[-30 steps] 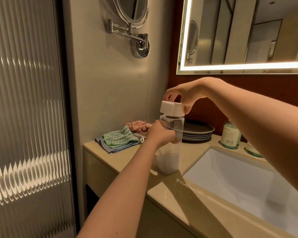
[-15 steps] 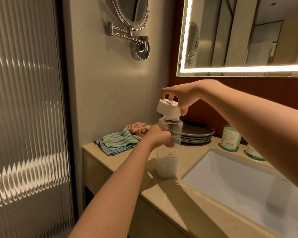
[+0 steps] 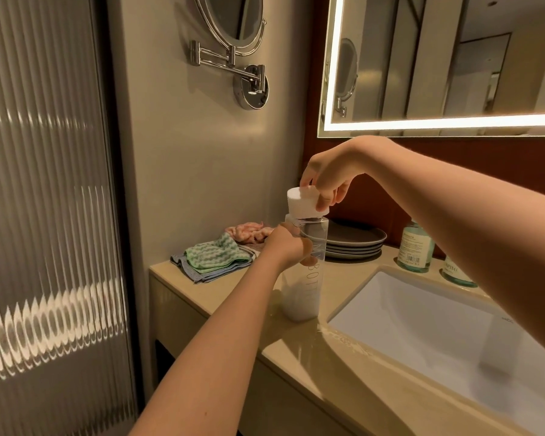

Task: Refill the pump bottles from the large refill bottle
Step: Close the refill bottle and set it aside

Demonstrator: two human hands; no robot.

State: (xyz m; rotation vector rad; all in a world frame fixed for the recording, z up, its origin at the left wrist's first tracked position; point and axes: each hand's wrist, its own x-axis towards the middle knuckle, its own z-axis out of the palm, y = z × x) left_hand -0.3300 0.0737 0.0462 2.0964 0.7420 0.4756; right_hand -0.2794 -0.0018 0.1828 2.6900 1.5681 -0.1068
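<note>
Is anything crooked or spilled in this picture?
The white cap is tilted, half off the clear bottle, because the right hand pinches it while the left hand grips the bottle. No clear spill shows.

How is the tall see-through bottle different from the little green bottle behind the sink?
The tall clear bottle is colourless with white stuff inside; the small green bottle is tinted green. The tall one has letters down its side; the green one has a white label. The left hand grips the tall one, the right hand its white cap; nobody holds the green one. Both stand on the beige counter.
</note>
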